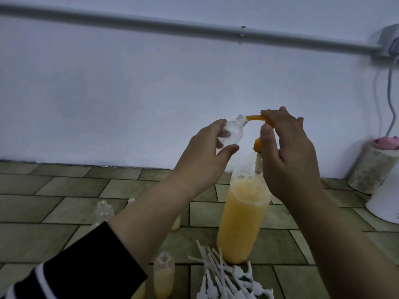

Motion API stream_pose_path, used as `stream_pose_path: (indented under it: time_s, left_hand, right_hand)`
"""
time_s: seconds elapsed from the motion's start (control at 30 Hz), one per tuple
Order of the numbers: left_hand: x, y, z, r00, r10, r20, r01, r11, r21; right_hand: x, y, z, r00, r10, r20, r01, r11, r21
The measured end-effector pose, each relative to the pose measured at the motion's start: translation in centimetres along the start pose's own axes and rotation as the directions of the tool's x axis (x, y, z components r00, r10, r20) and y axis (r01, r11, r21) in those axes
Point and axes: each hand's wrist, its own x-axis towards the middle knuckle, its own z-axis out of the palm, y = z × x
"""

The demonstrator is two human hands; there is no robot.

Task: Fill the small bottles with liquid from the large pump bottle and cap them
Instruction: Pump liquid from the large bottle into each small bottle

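Note:
A tall clear pump bottle stands on the tiled floor, over half full of orange liquid. My right hand grips its orange pump head, whose spout points left. My left hand holds a small clear empty bottle, tilted, with its open neck at the tip of the spout. A small bottle partly filled with orange liquid stands uncapped at the bottom centre. A heap of white spray caps with dip tubes lies in front of the pump bottle.
More small clear bottles stand on the floor behind my left forearm, partly hidden. A white wall runs close behind. At the right stand a grey pot with a pink lid and a white rounded object.

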Motion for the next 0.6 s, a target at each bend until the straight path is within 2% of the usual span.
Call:
stream_pose_path:
  time_s: [0.27,0.43,0.6]
  left_hand:
    - [-0.2,0.6,-0.8,0.993,0.116,0.000,-0.114,0.982,0.150]
    - [0.2,0.6,-1.5,0.995,0.099,0.023,-0.101,0.979,0.174]
    - [0.0,0.4,-1.1,0.991,0.110,0.074,-0.123,0.972,0.203]
  right_hand:
    - [0.1,0.3,0.3,0.999,-0.047,-0.023,0.046,0.998,-0.042]
    - [0.6,0.7,0.8,0.994,-0.098,-0.046,0.096,0.994,-0.058]
    - [-0.5,1.2,1.8,0.993,-0.061,-0.100,0.057,0.998,-0.037]
